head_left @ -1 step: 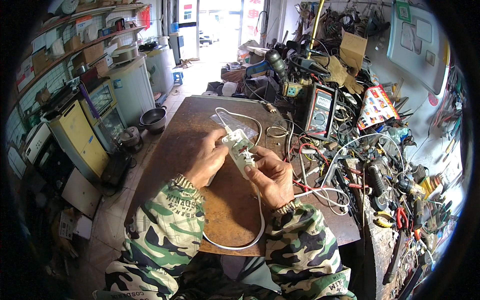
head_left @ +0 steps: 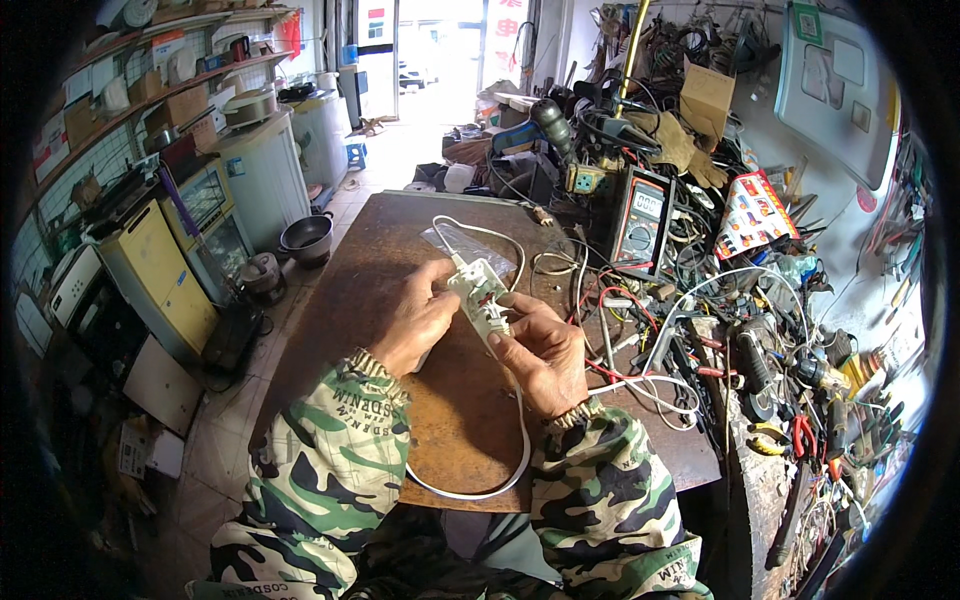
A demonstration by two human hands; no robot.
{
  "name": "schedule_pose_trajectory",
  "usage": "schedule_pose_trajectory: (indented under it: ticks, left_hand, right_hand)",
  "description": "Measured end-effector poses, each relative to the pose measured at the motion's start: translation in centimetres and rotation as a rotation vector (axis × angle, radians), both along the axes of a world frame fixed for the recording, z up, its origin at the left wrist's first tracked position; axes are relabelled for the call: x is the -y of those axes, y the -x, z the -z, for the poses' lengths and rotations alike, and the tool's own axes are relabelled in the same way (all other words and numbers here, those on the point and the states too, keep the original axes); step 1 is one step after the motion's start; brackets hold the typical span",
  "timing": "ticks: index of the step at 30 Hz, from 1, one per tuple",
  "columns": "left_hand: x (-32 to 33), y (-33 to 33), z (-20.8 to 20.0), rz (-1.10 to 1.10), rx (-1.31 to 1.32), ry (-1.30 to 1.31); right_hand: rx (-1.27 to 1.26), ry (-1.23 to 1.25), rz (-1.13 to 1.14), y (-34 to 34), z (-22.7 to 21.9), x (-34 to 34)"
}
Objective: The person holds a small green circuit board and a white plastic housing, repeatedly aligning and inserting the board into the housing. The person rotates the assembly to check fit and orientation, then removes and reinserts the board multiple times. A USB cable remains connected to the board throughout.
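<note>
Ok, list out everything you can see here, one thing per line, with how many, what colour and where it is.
opened power strip: one, white, held over the bench between both hands
cable: one, white, looping from the strip toward the near bench edge
workbench: one, brown, centre
plastic bag: one, clear, on the bench behind the strip
multimeter: one, dark with a grey screen, propped up at right
tangled wires: many, white, red and black, right of the strip
pot: one, dark, on the floor left of the bench
cabinet: one, yellow, far left
stool: one, blue, near the doorway
left hand: one, gripping the strip's left side
right hand: one, gripping the strip's near end
</note>
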State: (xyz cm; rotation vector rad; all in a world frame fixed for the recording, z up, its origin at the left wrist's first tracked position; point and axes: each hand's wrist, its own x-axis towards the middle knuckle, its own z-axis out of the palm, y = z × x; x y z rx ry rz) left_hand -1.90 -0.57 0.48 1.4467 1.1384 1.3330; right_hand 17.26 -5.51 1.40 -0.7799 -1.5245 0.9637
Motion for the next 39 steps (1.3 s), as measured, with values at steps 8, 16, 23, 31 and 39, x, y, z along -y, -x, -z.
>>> schedule_pose_trajectory:
  ticks: [8,16,23,31,39]
  left_hand:
    - [0.5,-0.3,-0.6,0.135,0.118,0.037]
    - [1.7,-0.5,-2.4,0.340,0.349,0.190]
    - [1.4,-0.4,-1.1,0.179,0.419,0.183]
    - [1.7,-1.0,-1.8,0.216,0.416,0.194]
    - [1.4,-0.6,-0.4,0.338,0.318,0.219]
  right_hand:
    - [0.236,-0.297,0.106,0.7,0.0,0.5]
    - [0.445,-0.553,0.158,0.7,0.8,0.5]
    - [0.526,-0.603,0.131,1.1,0.9,0.4]
    - [0.076,-0.161,0.333,0.6,0.7,-0.2]
    - [-0.049,0.057,0.328,-1.3,0.5,-2.1]
